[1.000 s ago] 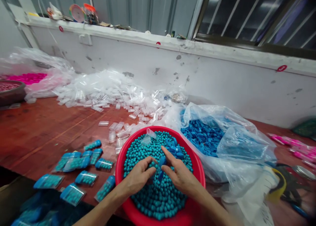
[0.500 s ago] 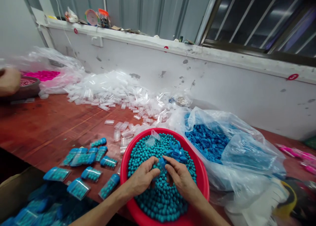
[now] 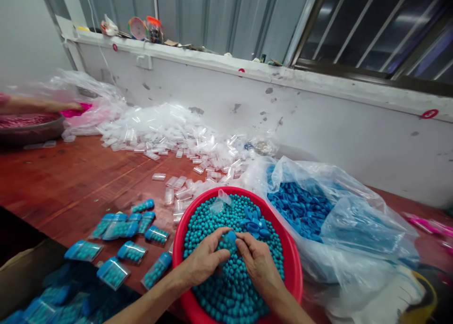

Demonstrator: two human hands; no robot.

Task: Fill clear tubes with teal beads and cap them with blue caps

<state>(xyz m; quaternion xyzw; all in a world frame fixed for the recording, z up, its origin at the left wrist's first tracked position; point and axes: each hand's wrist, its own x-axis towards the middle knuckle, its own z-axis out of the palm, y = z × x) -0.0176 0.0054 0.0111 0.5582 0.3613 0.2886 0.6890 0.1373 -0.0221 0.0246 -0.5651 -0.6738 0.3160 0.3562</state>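
Over a red basin [image 3: 183, 220] full of teal beads [image 3: 233, 286], my two hands meet at one small clear case [image 3: 225, 242] with beads inside. My left hand [image 3: 208, 258] is closed round the case's body. Thumb and fingers of my right hand [image 3: 256, 255] pinch the blue cap [image 3: 232, 236] at its end. Loose blue caps [image 3: 254, 221] lie on the beads just beyond my right hand. Clear empty cases [image 3: 216, 206] rest on the beads near the basin's far rim.
Several bead-filled cases [image 3: 122, 229] lie left of the basin. Empty clear cases [image 3: 170, 125] are heaped along the wall. A plastic bag of blue caps [image 3: 300, 206] stands at the right. Far left, another person's arm [image 3: 38, 105] reaches over a bowl [image 3: 53, 128].
My right fingers have drawn in on the blue cap, which now sits at the end of the case. The other person's hand has moved right, over the pink pieces.
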